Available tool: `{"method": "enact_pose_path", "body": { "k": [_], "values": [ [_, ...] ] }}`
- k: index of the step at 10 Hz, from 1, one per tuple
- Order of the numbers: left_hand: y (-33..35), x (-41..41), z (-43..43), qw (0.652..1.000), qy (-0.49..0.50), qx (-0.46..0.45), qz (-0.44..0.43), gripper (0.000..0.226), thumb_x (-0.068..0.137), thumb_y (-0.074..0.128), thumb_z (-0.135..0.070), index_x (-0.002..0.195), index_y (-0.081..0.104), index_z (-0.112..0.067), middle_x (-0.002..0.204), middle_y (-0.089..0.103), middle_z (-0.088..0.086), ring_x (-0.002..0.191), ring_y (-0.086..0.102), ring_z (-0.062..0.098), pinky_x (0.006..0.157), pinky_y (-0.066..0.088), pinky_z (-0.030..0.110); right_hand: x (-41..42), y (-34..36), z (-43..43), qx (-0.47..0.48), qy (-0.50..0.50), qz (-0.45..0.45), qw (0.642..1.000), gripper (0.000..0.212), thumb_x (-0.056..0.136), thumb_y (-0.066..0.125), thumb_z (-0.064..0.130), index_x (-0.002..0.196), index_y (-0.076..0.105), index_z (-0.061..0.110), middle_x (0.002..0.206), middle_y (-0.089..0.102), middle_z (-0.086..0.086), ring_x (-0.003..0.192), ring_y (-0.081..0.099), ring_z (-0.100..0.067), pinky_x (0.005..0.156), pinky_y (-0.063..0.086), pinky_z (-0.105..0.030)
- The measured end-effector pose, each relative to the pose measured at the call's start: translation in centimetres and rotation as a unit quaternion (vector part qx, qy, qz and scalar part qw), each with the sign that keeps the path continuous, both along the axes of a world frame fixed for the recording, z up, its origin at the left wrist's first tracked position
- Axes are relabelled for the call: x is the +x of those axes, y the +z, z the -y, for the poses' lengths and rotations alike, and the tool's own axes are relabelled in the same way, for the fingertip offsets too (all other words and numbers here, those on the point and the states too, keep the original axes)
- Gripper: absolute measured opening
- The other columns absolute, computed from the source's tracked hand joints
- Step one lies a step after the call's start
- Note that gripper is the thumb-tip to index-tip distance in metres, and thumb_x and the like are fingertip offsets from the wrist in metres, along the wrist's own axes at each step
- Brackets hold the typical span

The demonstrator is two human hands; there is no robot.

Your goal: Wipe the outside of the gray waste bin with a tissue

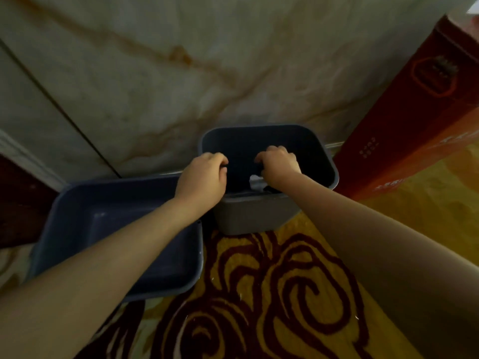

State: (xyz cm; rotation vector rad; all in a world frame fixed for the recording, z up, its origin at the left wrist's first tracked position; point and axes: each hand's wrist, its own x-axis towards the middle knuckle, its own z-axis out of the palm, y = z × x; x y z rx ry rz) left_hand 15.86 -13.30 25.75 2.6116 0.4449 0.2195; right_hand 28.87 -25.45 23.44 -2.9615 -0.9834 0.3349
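The gray waste bin [255, 216] stands upright on the patterned carpet against the marble wall, its dark inside showing. My left hand [203, 178] has its fingers curled over the bin's near-left rim. My right hand [280, 164] is curled over the near rim a little to the right. A small white tissue [255, 182] pokes out under the right hand, pressed at the rim; how firmly the hand holds it is hard to tell.
A wide, shallow gray-blue tub [121, 229] sits on the floor just left of the bin, under my left forearm. A tall red and orange carton [414, 112] leans at the right. Yellow carpet with dark red swirls [272, 294] fills the foreground.
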Motion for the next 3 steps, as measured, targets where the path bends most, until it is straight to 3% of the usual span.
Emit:
{"method": "enact_pose_path", "body": {
  "k": [2,3],
  "values": [
    [4.2,-1.4,-1.8,0.963,-0.024,0.005,-0.267,0.053,0.094,0.041,-0.036,0.141,0.031,-0.013,0.143,0.039,0.016,0.129,0.039,0.036,0.104,0.038,0.048,-2.2,5.4,-0.4,0.003,-0.036,-0.058,0.998,0.047,0.091,0.054,0.025,0.135,0.040,0.013,0.135,0.043,-0.016,0.123,0.038,-0.037,0.097,0.037,-0.047],
    [7.7,-2.1,-1.9,0.949,-0.035,-0.011,-0.314,0.057,0.094,0.039,-0.040,0.144,0.026,-0.015,0.148,0.035,0.015,0.133,0.034,0.035,0.107,0.035,0.050,-3.1,9.5,-0.5,0.001,-0.021,-0.096,0.995,0.050,0.092,0.052,0.030,0.135,0.038,0.011,0.136,0.043,-0.015,0.123,0.038,-0.036,0.097,0.037,-0.046]
  ]
}}
